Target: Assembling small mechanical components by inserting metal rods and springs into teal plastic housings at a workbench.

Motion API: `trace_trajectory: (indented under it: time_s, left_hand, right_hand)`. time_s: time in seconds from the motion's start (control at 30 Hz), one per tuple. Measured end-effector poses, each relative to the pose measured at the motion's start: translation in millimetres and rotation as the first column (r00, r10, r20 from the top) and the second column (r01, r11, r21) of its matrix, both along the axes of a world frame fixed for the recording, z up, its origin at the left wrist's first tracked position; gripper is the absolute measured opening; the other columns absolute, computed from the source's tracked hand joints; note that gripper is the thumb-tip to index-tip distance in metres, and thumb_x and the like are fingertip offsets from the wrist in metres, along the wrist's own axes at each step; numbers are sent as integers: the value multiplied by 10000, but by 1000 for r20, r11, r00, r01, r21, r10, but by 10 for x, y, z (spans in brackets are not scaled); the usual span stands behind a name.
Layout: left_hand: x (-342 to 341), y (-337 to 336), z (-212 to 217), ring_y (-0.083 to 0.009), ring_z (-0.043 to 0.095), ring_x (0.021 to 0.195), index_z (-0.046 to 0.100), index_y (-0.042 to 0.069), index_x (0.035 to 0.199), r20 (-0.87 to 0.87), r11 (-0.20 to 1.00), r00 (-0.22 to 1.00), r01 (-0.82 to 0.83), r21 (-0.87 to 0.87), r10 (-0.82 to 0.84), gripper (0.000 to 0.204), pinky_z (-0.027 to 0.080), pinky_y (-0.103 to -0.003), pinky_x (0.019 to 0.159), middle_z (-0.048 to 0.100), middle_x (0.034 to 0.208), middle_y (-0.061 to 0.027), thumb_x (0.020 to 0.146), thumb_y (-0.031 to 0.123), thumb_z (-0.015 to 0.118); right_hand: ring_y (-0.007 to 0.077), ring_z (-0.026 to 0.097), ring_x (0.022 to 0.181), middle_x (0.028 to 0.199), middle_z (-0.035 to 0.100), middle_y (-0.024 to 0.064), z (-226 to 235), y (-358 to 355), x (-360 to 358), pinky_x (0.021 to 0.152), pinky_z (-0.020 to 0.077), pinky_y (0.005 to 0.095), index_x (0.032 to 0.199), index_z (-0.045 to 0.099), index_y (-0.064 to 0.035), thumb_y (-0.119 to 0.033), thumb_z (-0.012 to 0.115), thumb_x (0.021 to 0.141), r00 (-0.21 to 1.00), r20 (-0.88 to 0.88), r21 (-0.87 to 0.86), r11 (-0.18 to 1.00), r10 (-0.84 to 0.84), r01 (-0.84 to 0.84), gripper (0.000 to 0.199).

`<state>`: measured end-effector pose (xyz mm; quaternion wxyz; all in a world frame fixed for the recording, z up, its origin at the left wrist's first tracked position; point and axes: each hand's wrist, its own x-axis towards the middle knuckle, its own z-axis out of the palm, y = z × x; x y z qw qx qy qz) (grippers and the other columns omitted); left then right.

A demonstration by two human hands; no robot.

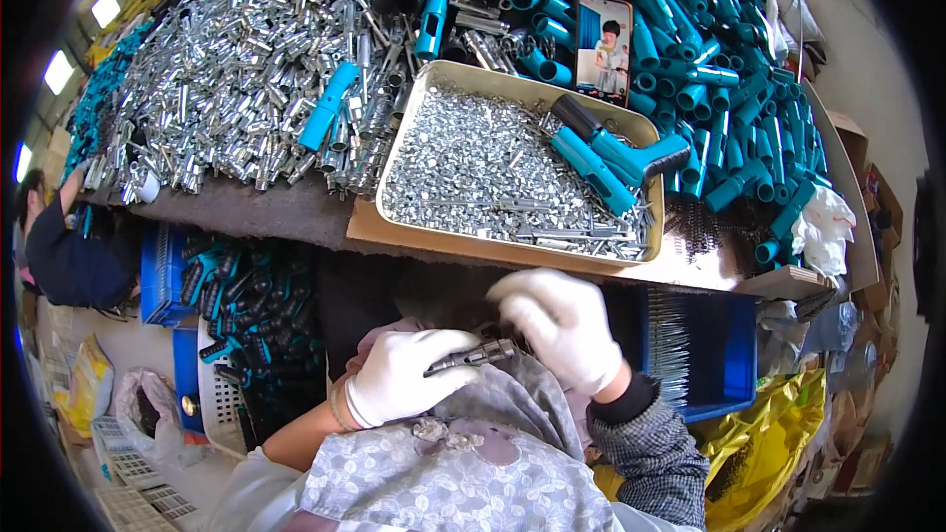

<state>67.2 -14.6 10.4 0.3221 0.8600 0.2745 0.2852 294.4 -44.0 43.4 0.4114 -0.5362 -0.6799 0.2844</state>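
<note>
White-gloved, my left hand (406,376) is closed around a slotted metal tube part (475,358) above my lap. The tube's end points right, out past the fingers. Close by on the right, my right hand (562,330), also gloved, is raised just apart from the tube. Its fingers are bent and smeared by motion, so whether they hold anything small cannot be made out. Beyond both hands, a shallow cream tray (394,207) of small metal pieces stands at the table edge. Teal tool housings (594,172), one with a black grip, lie across its right side.
Loose metal parts (236,69) are heaped at the far left, teal tubes (690,69) at the far right. A phone (603,49) leans behind the tray. Below are a basket of teal-black handles (261,305) and a blue bin (724,355). Another person (74,251) is at left.
</note>
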Motion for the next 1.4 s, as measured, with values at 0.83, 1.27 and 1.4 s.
trace_trajectory:
  time_s: [0.83,1.27,1.4]
  left_hand:
    - [-162,33,13,-94,657,842,619,-34,1180,146,799,935,-186,-572,323,395,533,-260,767,722,952,-96,842,85,786]
    - [-38,64,346,-106,641,920,591,-34,1245,189,837,933,-169,-520,306,444,519,-271,821,709,1036,-94,845,43,769]
    - [-58,20,282,-105,655,909,613,-28,1223,207,835,930,-153,-529,302,404,524,-269,809,721,1017,-109,852,40,755]
  right_hand:
    - [348,628,799,836,632,124,100,747,256,711,497,411,939,621,-57,-69,729,791,922,286,483,870,-260,96,183]
    - [330,667,766,849,661,132,-58,-146,-247,683,531,374,939,652,-53,-66,769,765,999,29,-5,1000,27,-27,211]
    - [333,663,762,843,659,132,-154,-214,-267,671,527,371,933,652,-52,-69,778,754,1000,16,30,999,-15,14,219]
